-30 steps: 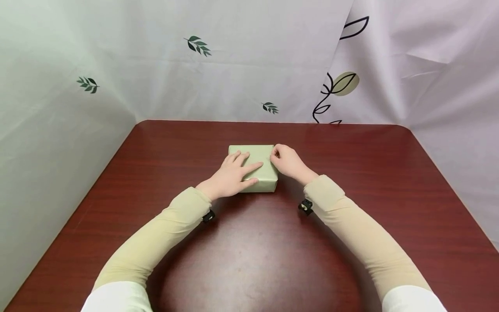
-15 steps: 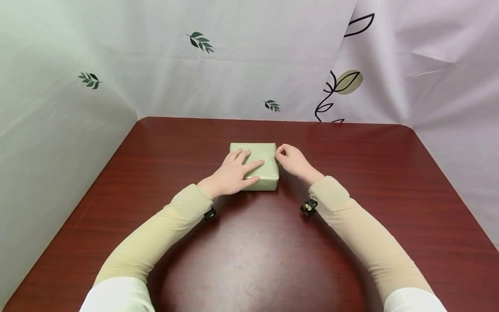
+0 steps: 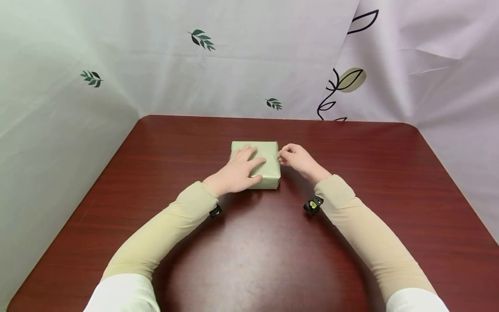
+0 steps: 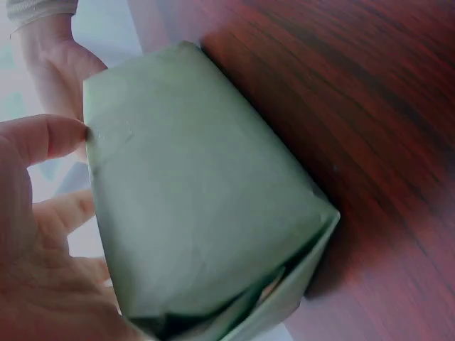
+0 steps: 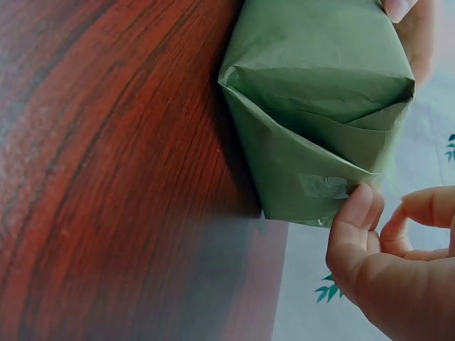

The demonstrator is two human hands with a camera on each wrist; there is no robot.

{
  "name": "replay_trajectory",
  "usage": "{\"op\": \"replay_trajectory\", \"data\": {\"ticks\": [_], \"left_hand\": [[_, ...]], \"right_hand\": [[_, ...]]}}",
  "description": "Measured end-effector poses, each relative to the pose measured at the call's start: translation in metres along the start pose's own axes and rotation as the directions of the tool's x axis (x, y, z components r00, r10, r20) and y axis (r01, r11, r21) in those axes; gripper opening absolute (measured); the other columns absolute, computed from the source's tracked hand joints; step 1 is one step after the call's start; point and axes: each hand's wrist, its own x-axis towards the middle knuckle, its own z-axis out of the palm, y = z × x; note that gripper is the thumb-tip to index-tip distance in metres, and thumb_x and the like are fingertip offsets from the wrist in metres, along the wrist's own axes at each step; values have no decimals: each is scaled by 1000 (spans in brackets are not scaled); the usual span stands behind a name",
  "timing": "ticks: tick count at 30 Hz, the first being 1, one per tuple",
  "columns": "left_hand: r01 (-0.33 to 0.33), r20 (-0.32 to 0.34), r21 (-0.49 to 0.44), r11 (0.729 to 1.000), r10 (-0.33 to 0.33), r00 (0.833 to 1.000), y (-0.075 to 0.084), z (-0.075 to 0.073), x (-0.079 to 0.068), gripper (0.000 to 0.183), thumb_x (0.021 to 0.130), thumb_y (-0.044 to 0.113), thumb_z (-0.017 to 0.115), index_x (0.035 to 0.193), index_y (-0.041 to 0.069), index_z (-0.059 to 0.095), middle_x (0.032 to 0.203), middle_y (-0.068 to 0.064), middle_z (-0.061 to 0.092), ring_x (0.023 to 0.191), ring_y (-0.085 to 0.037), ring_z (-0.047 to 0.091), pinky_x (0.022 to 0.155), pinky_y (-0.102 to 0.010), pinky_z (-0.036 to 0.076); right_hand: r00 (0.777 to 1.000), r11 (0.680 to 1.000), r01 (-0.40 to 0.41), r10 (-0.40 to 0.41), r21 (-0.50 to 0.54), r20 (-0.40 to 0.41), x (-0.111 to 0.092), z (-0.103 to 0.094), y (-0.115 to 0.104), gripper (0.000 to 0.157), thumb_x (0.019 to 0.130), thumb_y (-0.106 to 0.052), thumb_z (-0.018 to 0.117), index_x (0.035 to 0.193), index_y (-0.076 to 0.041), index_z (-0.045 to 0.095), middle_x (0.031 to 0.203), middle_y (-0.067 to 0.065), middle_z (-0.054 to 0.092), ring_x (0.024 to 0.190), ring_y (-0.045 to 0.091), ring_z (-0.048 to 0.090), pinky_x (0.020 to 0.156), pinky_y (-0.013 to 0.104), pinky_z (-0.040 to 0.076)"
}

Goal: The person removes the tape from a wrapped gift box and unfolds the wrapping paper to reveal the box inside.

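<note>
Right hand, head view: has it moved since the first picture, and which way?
Yes: the right hand has moved slightly rightward, judged against the lowest printed green sprig.

We wear white, loose-looking upper sleeves, one on the left (image 3: 122, 294) and one on the right (image 3: 415, 301). From these run long, close-fitting cloth under-sleeves: a pale yellowish-cream one on the left (image 3: 156, 234), a slightly warmer beige one on the right (image 3: 374, 240), both creased near the white hems and thicker at the cuffs. By our wrists sit small black devices, the left (image 3: 215, 211) partly hidden, the right (image 3: 313, 205) showing a yellow-green spot.
</note>
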Motion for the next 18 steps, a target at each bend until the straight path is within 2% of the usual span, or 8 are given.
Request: {"op": "replay_trajectory", "data": {"ticks": [3, 5, 9, 13, 18], "left_hand": [[-60, -35, 36, 998, 61, 998, 4, 0, 2, 48, 92, 28, 56, 132, 3, 51, 143, -23, 39, 135, -37, 35, 113, -45, 25], [-82, -50, 74, 994, 85, 995, 5, 0, 4, 48, 92, 29, 58, 130, 2, 52, 138, -22, 45, 127, -35, 44, 109, -42, 32], [-99, -69, 134, 986, 109, 992, 6, 0, 7, 48, 87, 28, 60, 127, 2, 52, 129, -20, 49, 116, -33, 50, 105, -41, 36], [-103, -56, 170, 980, 114, 992, 9, -1, 8, 54, 82, 26, 60, 133, 8, 51, 122, -18, 49, 106, -31, 51, 100, -43, 38], [-99, 11, 224, 970, 99, 995, 15, 1, 7, 60, 83, 32, 59, 141, 21, 46, 114, -16, 47, 104, -32, 48, 99, -48, 36]], "right_hand": [[1000, 1000, -8, 8, 22, 7, 0, -1, 1, 14, 99, -5, 38, 97, 5, 47, 97, 12, 51, 78, 7, 53, 95, 39, 47], [1000, 999, -14, 13, 31, 11, 1, -2, 1, 13, 99, -5, 37, 95, 3, 47, 96, 11, 51, 77, 6, 53, 93, 36, 48], [1000, 998, -12, 11, 68, 25, 2, -4, 1, 12, 100, -3, 34, 94, 1, 44, 99, 12, 50, 76, 4, 54, 85, 25, 51], [999, 992, -4, -2, 128, 44, 2, -7, 2, 12, 99, -2, 33, 92, 0, 42, 100, 13, 50, 75, 4, 56, 79, 19, 51], [997, 984, -29, 17, 177, 70, 0, -8, 4, 12, 99, 0, 31, 91, 0, 39, 98, 13, 49, 73, 4, 58, 83, 22, 52]]}}
